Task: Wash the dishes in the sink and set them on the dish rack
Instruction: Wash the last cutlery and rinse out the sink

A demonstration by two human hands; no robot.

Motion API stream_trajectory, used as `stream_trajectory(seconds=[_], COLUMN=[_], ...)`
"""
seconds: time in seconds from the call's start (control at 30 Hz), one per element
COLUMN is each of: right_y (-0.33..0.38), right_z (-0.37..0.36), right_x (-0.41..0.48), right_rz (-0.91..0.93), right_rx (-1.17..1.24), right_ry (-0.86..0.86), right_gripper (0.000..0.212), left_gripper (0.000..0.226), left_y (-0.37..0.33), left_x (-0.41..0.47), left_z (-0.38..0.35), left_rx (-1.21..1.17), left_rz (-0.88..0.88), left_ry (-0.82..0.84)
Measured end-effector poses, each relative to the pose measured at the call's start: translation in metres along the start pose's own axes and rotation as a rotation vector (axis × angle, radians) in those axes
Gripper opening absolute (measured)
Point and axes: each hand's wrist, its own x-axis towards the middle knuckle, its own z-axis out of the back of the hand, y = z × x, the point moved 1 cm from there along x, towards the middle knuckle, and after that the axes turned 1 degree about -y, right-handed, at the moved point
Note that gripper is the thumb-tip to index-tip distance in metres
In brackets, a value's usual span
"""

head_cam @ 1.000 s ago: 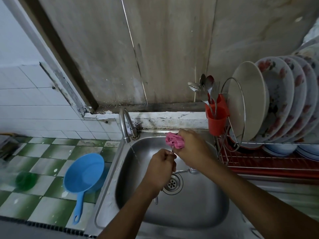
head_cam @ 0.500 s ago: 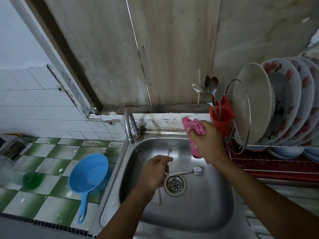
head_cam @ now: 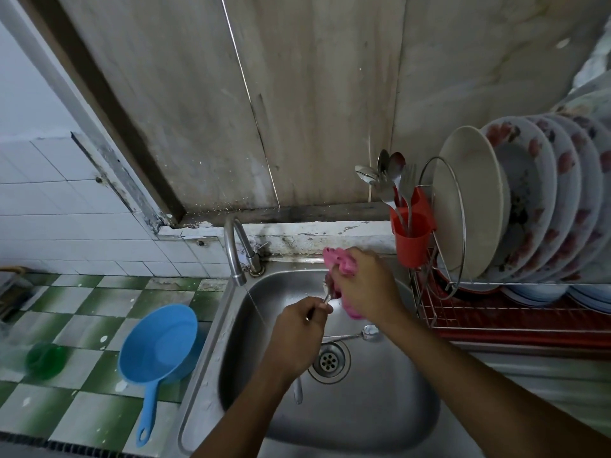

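Sink beside green-checked counter: left hand grips utensil, right hand clutches pink cloth.

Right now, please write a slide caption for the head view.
Over the sink, left hand holds a utensil; right hand scrubs it with a pink cloth.

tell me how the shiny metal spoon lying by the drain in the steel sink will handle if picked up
The shiny metal spoon is probably stiff and light, being thin polished steel. Likely slippery: the curved tap trickles water into the steel sink. Lying flat beside the round drain, its slim handle may be fiddly to pinch.
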Motion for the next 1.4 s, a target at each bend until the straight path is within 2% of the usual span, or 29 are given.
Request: stream_trajectory(seconds=[0.07, 0.13, 0.2, 0.27, 0.3, 0.37, 0.43, 0.53, 0.67, 0.8, 0.87, 0.93, 1.0, 1.1, 1.2, 1.3, 1.4], right_y=[0.006, 0.011, 0.004, -0.008, -0.015, -0.022, -0.022, -0.019, -0.021, -0.025, -0.025, -0.030, -0.033, -0.038, -0.046, -0.054, -0.057], right_z=[-0.005, -0.004, 0.001, 0.007, 0.010, 0.014, 0.012, 0.012, 0.020, 0.035, 0.040, 0.041, 0.037, 0.031, 0.021, 0.015, 0.014], right_x=[-0.017, -0.026, -0.010, 0.013, 0.019, 0.017, 0.010, 0.007, 0.005, 0.004, 0.004, 0.006, 0.006, 0.008, 0.008, 0.009, 0.008], right_rz=[0.141, 0.199, 0.072, -0.113, -0.218, -0.359, -0.459, -0.534, -0.588, -0.627, -0.627, -0.655, -0.691, -0.692, -0.713, -0.742, -0.768], right_rx=[-0.067, -0.067, 0.015, 0.129, 0.231, 0.559, 0.793, 0.880, 0.952, 0.902, 0.963, 0.955, 0.896, 0.897, 0.859, 0.822, 0.849], right_ry=[0.127, 0.142, 0.070, 0.094, 0.162, 0.374, 0.492, 0.483, 0.413, 0.293, 0.327, 0.266, 0.168, 0.134, 0.139, 0.129, 0.128], right_gripper=[0.019, 0.016, 0.008, 0.027, 0.032, 0.025, 0.030, 0.043, 0.042, 0.040, 0.028, 0.017, 0.011, 0.006, 0.006, 0.026, 0.024], left_gripper=[0.033, 0.033, 0.028, 0.021, 0.020, 0.021, 0.022, 0.022, 0.021, 0.011, 0.014, 0.013, 0.013, 0.008, 0.005, 0.014, 0.014], left_y=[-0.002, -0.001, 0.003, 0.007, 0.007, 0.003, 0.001, -0.008, -0.040, -0.105, -0.141, -0.176, -0.199, -0.213, -0.210, -0.200, -0.191], left_x=[0.003, 0.005, 0.003, 0.000, -0.002, -0.003, 0.003, 0.013, 0.037, 0.081, 0.105, 0.129, 0.153, 0.189, 0.205, 0.205, 0.202], left_z=[0.001, 0.001, 0.001, 0.006, 0.010, 0.019, 0.026, 0.025, 0.024, 0.030, 0.034, 0.034, 0.032, 0.018, -0.001, -0.019, -0.032], left_rx=[0.045, 0.084, 0.133, 0.115, 0.071, -0.032, -0.159, -0.484, -0.711, -0.541, -0.505, -0.480, -0.456, -0.432, -0.385, -0.267, -0.202], left_rz=[-0.021, -0.053, -0.083, -0.087, -0.088, -0.101, -0.027, 0.182, 0.107, -0.110, -0.221, -0.329, -0.395, -0.411, -0.399, -0.387, -0.366], left_ry=[0.014, 0.022, 0.019, 0.021, 0.027, 0.013, 0.000, 0.044, 0.126, 0.016, -0.054, -0.127, -0.189, -0.221, -0.198, -0.104, 0.011])
